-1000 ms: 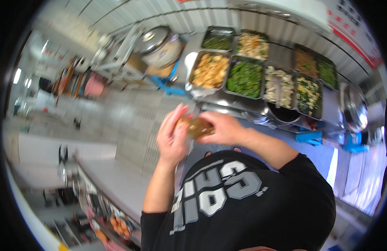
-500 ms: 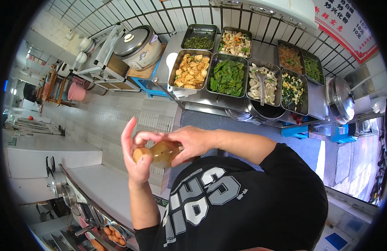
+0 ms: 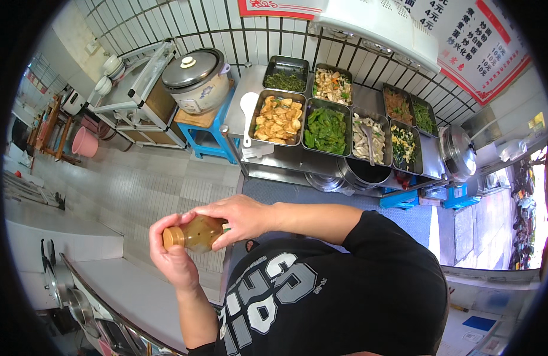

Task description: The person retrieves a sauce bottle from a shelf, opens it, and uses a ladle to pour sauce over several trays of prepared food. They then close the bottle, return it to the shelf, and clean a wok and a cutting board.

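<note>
A small glass jar [image 3: 198, 233] with a yellowish-brown lid, filled with an olive-brown, grainy paste, is held lying on its side in front of the chest, above the tiled floor [image 3: 149, 190]. The lid end is gripped by the left hand [image 3: 170, 252], whose fingers [image 3: 157, 228] are curled shut around the cap. The body of the jar is clasped from above by the right hand [image 3: 238, 216], its fingers [image 3: 206, 212] wrapped together over the glass. A black T-shirt [image 3: 333, 291] with large pale lettering is seen below the hands.

Well beyond the hands, a steel serving counter [image 3: 286, 160] carries a row of rectangular metal trays: fried tofu [image 3: 278, 117], green pepper pieces [image 3: 325, 127], a pale vegetable dish [image 3: 369, 136] and others behind them. A large rice cooker [image 3: 197, 80] is set on a blue stool [image 3: 212, 133] just beside the counter. A pink bucket [image 3: 85, 142] stands on the floor at the far left. A pale bench [image 3: 137, 291] runs along the lower left, near the left forearm.
</note>
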The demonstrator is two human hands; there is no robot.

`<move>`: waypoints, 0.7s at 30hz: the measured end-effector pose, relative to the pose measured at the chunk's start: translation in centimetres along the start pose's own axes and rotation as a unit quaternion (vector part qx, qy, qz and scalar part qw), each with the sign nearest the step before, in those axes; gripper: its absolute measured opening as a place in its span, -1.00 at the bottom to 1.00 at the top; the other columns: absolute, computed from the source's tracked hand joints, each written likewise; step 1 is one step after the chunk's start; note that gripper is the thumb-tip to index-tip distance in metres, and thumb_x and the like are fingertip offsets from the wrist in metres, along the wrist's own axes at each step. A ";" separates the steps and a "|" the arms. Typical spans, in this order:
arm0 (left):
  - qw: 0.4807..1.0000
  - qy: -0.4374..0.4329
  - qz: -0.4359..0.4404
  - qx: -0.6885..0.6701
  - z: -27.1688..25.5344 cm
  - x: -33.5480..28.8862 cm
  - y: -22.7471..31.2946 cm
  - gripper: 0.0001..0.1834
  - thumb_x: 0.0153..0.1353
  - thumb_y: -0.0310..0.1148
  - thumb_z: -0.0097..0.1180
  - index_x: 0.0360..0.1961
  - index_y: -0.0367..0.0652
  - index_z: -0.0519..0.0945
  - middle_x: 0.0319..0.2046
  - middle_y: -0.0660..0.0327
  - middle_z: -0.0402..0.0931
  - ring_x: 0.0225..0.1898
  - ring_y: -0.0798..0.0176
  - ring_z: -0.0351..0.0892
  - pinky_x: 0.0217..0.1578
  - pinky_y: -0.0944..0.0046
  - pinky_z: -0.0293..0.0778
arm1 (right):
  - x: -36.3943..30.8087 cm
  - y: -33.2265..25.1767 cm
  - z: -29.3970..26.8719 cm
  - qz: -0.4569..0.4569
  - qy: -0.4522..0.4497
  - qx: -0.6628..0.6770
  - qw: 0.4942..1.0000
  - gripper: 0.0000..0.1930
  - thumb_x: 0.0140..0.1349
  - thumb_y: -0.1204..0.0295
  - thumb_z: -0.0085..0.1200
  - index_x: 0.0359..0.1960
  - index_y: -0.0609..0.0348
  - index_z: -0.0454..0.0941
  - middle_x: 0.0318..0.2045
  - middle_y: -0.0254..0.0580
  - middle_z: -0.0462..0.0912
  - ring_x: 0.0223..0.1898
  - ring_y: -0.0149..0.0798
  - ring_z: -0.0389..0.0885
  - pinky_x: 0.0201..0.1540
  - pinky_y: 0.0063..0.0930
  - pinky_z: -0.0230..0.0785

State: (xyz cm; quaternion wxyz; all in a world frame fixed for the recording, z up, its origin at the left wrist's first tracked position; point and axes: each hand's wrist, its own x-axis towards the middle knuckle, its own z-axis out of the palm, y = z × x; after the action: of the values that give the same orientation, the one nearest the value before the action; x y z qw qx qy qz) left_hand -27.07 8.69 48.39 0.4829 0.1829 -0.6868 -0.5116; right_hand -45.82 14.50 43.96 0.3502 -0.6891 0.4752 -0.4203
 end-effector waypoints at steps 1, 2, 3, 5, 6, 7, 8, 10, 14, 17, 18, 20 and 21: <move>1.000 0.013 0.001 0.014 -1.3 0.4 0.0 -0.57 0.37 -0.10 0.13 -0.09 -0.33 0.49 -0.25 0.02 0.62 -0.11 0.04 0.63 0.06 0.05 0.48 | 1.3 -0.1 0.5 0.014 -0.023 0.003 1.000 -0.15 0.00 0.02 0.37 0.33 0.07 0.36 0.05 0.00 0.63 0.03 0.00 0.62 0.07 -0.25 0.46; 0.999 0.009 -0.032 0.003 -2.7 1.0 0.1 -0.63 0.35 -0.16 0.15 -0.12 -0.32 0.52 -0.28 0.03 0.61 -0.14 0.08 0.64 0.02 0.06 0.50 | 2.4 -0.2 1.2 0.027 -0.045 0.007 0.999 -0.16 -0.01 0.02 0.38 0.32 0.08 0.37 0.03 -0.02 0.64 0.01 -0.03 0.63 0.06 -0.27 0.46; 0.998 -0.001 -0.057 -0.013 -4.1 1.6 0.2 -0.68 0.33 -0.22 0.17 -0.16 -0.31 0.54 -0.31 0.04 0.61 -0.17 0.11 0.64 -0.01 0.08 0.51 | 3.5 -0.3 1.7 0.012 -0.054 0.022 0.998 -0.16 -0.01 0.03 0.39 0.31 0.08 0.38 0.01 -0.03 0.65 0.00 -0.05 0.64 0.05 -0.29 0.46; 0.993 -0.059 -0.047 -0.085 -6.0 2.9 0.1 -0.78 0.31 -0.31 0.21 -0.24 -0.28 0.57 -0.46 0.08 0.60 -0.28 0.10 0.66 -0.06 0.03 0.55 | 5.4 -0.4 2.5 0.018 -0.113 0.105 0.988 -0.17 -0.03 0.02 0.42 0.27 0.10 0.42 -0.04 -0.09 0.66 -0.05 -0.14 0.63 0.04 -0.32 0.44; 0.982 -0.127 -0.027 -0.140 -6.8 3.6 0.0 -0.75 0.31 -0.27 0.21 -0.23 -0.28 0.58 -0.47 0.11 0.59 -0.29 0.10 0.66 -0.02 0.04 0.53 | 6.1 -0.4 2.7 0.019 -0.127 0.143 0.981 -0.18 -0.04 0.02 0.43 0.26 0.10 0.44 -0.06 -0.12 0.67 -0.07 -0.18 0.63 0.04 -0.34 0.44; 0.963 -0.189 -0.015 -0.192 -7.4 4.3 -0.2 -0.72 0.32 -0.23 0.21 -0.22 -0.28 0.59 -0.47 0.13 0.59 -0.31 0.10 0.65 0.01 0.05 0.52 | 6.7 -0.3 2.9 0.014 -0.152 0.195 0.969 -0.21 -0.04 0.02 0.44 0.22 0.12 0.47 -0.09 -0.21 0.67 -0.09 -0.28 0.59 0.05 -0.37 0.41; 0.936 -0.249 -0.006 -0.250 -8.0 5.0 -0.4 -0.70 0.33 -0.19 0.21 -0.21 -0.27 0.60 -0.48 0.15 0.58 -0.32 0.10 0.64 0.04 0.06 0.50 | 7.2 -0.2 3.0 0.013 -0.158 0.213 0.964 -0.21 -0.03 0.03 0.44 0.23 0.11 0.47 -0.09 -0.21 0.67 -0.08 -0.28 0.58 0.05 -0.36 0.41; 0.928 -0.260 0.019 -0.265 -8.0 6.1 -1.2 -0.42 0.30 -0.15 0.25 0.21 -0.30 0.44 -0.50 0.17 0.59 -0.33 0.10 0.66 0.08 -0.03 0.47 | 7.6 0.0 2.6 0.011 -0.187 0.227 0.956 -0.22 0.00 0.06 0.43 0.25 0.10 0.46 -0.08 -0.22 0.67 -0.08 -0.29 0.58 0.06 -0.35 0.41; 0.973 -0.122 -0.048 -0.190 -5.9 6.7 -2.5 -0.10 0.27 -0.24 0.26 0.45 -0.37 0.03 -0.35 0.14 0.64 -0.18 0.09 0.68 0.22 -0.10 0.35 | 7.2 0.6 1.6 0.065 -0.063 0.182 0.979 -0.19 0.02 0.08 0.41 0.32 0.09 0.40 -0.08 -0.17 0.68 -0.05 -0.27 0.61 0.05 -0.34 0.43; 0.991 -0.071 -0.098 -0.063 -3.0 6.9 -3.8 -0.23 0.30 -0.39 0.16 0.41 -0.43 0.08 -0.37 0.19 0.60 -0.17 0.17 0.62 0.21 -0.06 0.36 | 6.2 1.5 0.3 0.097 -0.021 0.075 0.992 -0.15 0.02 0.01 0.37 0.34 0.08 0.35 -0.09 -0.10 0.68 -0.08 -0.13 0.66 0.05 -0.33 0.46; 0.989 -0.084 -0.103 -0.067 -2.3 7.0 -4.2 -0.25 0.30 -0.42 0.16 0.41 -0.43 0.09 -0.37 0.19 0.60 -0.16 0.17 0.61 0.20 -0.03 0.38 | 5.7 2.0 -0.7 0.108 -0.021 0.038 0.993 -0.14 0.02 -0.01 0.36 0.35 0.08 0.34 -0.10 -0.09 0.68 -0.09 -0.10 0.66 0.05 -0.33 0.46; 0.985 -0.101 -0.115 -0.076 -0.9 7.1 -5.3 -0.27 0.29 -0.48 0.16 0.40 -0.43 0.11 -0.37 0.19 0.60 -0.15 0.19 0.60 0.18 0.02 0.41 | 4.0 3.6 -3.8 0.017 0.015 -0.047 0.999 -0.24 0.12 0.05 0.29 0.34 0.09 0.37 0.08 -0.01 0.60 0.06 -0.04 0.59 0.15 -0.25 0.42; 0.987 -0.079 -0.123 -0.067 -0.2 7.0 -5.9 -0.30 0.26 -0.51 0.19 0.37 -0.42 0.18 -0.36 0.18 0.61 -0.15 0.21 0.60 0.11 0.08 0.46 | 3.1 5.0 -6.3 -0.019 0.035 -0.124 0.991 -0.29 0.15 0.12 0.29 0.32 0.10 0.39 0.19 0.03 0.53 0.17 -0.02 0.53 0.23 -0.24 0.37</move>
State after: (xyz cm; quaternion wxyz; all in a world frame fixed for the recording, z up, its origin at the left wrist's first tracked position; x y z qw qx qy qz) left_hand -31.58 0.92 46.58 0.3719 0.1920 -0.6589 -0.6250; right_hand -52.72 9.50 42.84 0.2372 -0.7209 0.5228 -0.3882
